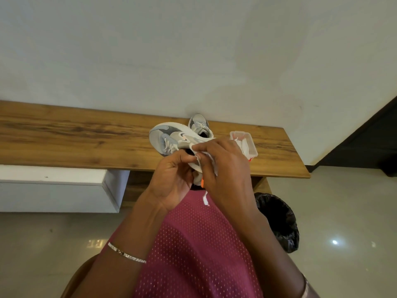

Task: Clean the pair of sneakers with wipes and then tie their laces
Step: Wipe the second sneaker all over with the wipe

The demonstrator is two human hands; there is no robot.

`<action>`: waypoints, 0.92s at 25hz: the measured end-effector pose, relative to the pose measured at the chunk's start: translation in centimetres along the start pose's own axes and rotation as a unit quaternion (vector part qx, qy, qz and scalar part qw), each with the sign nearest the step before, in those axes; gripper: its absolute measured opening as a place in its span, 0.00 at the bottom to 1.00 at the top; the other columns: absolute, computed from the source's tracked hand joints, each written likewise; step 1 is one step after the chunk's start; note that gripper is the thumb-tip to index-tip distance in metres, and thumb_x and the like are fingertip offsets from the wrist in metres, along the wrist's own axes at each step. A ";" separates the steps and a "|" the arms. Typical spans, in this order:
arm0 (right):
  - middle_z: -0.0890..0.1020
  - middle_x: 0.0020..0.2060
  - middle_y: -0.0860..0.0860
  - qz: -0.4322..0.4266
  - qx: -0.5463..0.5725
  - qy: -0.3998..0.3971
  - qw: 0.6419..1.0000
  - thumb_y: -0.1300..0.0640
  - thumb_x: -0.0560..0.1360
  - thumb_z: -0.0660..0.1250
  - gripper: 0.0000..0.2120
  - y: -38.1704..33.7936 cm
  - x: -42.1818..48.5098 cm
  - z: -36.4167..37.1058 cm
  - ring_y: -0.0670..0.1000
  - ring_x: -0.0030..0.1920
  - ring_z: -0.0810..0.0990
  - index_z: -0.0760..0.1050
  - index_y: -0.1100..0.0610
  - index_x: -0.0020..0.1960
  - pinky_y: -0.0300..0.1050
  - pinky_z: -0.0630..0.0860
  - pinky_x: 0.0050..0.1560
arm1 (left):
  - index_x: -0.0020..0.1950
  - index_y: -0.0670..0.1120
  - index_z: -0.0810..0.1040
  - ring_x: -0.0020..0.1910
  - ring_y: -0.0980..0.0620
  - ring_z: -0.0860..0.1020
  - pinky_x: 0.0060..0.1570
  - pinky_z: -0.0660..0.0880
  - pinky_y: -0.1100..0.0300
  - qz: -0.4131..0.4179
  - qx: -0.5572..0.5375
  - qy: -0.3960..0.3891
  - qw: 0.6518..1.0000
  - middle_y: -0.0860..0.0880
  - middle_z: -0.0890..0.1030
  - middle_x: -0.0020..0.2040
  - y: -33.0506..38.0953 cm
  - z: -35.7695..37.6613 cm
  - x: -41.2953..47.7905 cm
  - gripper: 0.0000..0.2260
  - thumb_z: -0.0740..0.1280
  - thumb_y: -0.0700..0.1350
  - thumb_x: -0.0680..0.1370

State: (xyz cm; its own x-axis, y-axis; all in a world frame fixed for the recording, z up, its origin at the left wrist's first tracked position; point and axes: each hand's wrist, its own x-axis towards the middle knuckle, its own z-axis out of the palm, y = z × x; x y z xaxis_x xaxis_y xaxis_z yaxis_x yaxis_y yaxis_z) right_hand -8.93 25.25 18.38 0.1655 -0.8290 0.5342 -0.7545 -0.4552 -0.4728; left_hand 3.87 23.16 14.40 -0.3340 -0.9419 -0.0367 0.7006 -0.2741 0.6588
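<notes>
One sneaker [171,136] is gripped by the left hand [171,177], and a wipe [200,148] is pinched against it by the right hand [225,168]. The other sneaker [199,125] is set on the counter [86,134] just behind the hands.

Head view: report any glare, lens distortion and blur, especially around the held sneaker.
Head view: soft, even light with no hard shadows; one bright glare spot on the glossy floor; wide-angle distortion bends the wooden shelf edges; the held sneaker, the left hand and the right hand with its wipe look reasonably sharp, not motion-blurred.
</notes>
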 end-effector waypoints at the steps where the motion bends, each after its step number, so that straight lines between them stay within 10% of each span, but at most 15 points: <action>1: 0.81 0.50 0.48 -0.006 -0.005 -0.012 1.000 0.60 0.78 0.68 0.08 0.0 -0.2 0.0 0.48 0.53 0.76 0.82 0.55 0.55 0.37 0.71 0.48 | 0.52 0.43 0.79 0.41 0.50 0.78 0.37 0.75 0.59 -0.001 -0.002 0.003 1.000 0.45 0.79 0.45 0.2 -0.3 0.0 0.14 0.70 0.42 0.67; 11: 0.82 0.47 0.48 0.029 0.035 0.065 0.997 0.62 0.75 0.72 0.06 0.6 -3.8 0.3 0.47 0.49 0.79 0.82 0.56 0.52 0.45 0.78 0.45 | 0.69 0.37 0.70 0.47 0.44 0.77 0.44 0.78 0.53 -0.018 -0.003 -0.033 0.999 0.38 0.75 0.53 0.9 -0.2 0.5 0.33 0.74 0.52 0.69; 23: 0.84 0.45 0.47 0.049 0.035 0.029 0.998 0.61 0.73 0.75 0.08 1.1 -4.3 -0.5 0.43 0.45 0.81 0.85 0.54 0.52 0.44 0.80 0.41 | 0.68 0.37 0.71 0.54 0.43 0.79 0.52 0.79 0.50 -0.010 0.017 -0.003 1.000 0.38 0.79 0.56 0.9 0.3 0.2 0.27 0.62 0.57 0.80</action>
State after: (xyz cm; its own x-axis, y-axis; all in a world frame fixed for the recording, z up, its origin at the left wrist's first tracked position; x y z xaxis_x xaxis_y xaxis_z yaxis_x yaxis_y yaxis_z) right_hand -10.81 28.50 15.87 0.0546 -0.8519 0.5209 -0.7190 -0.3956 -0.5715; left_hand 4.27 22.82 15.21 -0.3524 -0.9348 -0.0452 0.6721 -0.2864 0.6828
